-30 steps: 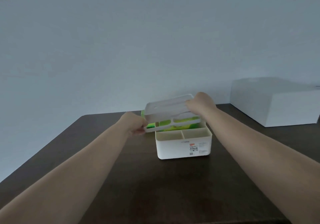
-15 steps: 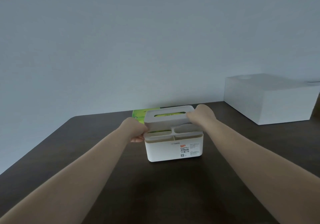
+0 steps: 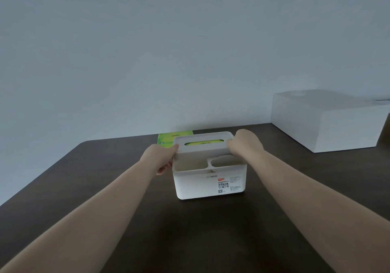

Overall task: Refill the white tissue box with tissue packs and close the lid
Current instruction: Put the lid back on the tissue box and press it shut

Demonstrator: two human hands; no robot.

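A white tissue box (image 3: 198, 185) with a label on its front stands in the middle of the dark table (image 3: 190, 230). Its white lid (image 3: 202, 149) sits flat on top, and green tissue packaging shows through the lid's slot (image 3: 203, 143). My left hand (image 3: 160, 158) grips the lid's left end and my right hand (image 3: 245, 144) grips its right end. Two open front compartments of the box look empty. A second green tissue pack (image 3: 171, 138) lies on the table behind the box, partly hidden by the lid and my left hand.
A large white rectangular box (image 3: 329, 123) stands at the back right of the table. A plain pale wall rises behind the table's far edge. The table's rounded left corner is at the back left.
The lid came down from a raised, tilted position onto the box and now lies flat. Both hands stayed on its ends throughout.
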